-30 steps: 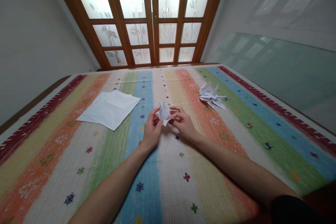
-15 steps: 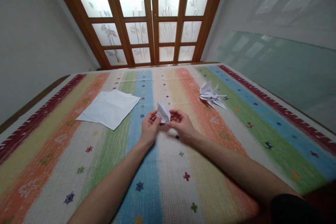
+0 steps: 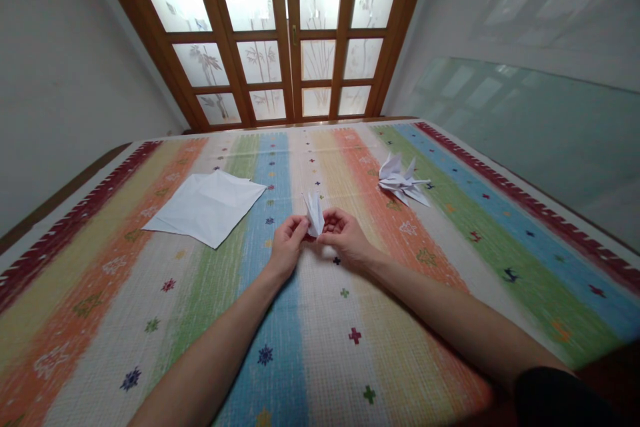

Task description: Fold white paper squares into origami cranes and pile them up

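The left hand (image 3: 287, 241) and right hand (image 3: 349, 238) are pinching a folded paper (image 3: 315, 215) between them; white sheets (image 3: 207, 207) are lying farther left.

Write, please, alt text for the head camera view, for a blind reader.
A left hand and a right hand hold a small folded white paper over a striped tablecloth. White paper sheets lie to the left, folded paper pieces to the right.

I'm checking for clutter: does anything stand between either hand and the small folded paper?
Nothing visible does: the left hand and right hand hold the folded paper at its sides. The white sheets lie to the left and the folded pieces to the right, apart from both hands.
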`<control>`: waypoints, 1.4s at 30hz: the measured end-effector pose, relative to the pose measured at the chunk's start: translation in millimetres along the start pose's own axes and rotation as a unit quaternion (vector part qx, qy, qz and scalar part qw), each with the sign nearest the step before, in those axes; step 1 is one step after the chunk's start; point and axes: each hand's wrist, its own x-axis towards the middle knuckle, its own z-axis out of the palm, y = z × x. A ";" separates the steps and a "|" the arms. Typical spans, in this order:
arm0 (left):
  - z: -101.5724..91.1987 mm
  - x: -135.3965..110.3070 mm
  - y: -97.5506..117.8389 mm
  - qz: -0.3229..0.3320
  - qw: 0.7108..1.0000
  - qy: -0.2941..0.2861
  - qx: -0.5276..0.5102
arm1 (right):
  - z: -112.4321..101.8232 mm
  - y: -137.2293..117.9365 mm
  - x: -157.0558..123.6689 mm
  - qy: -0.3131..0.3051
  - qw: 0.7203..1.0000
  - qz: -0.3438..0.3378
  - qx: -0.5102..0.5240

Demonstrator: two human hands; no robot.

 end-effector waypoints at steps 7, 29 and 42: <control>1.0 -2.3 2.9 0.000 0.999 -0.040 0.030 | -0.9 -3.1 0.3 -0.027 0.999 -0.009 -0.022; -1.5 -6.3 3.9 0.174 0.959 -0.033 0.222 | -3.8 0.3 -1.1 -0.009 0.989 -0.121 -0.081; -2.9 -6.9 2.3 0.335 0.893 0.028 0.299 | -3.6 -0.1 -4.3 0.000 0.983 -0.163 -0.083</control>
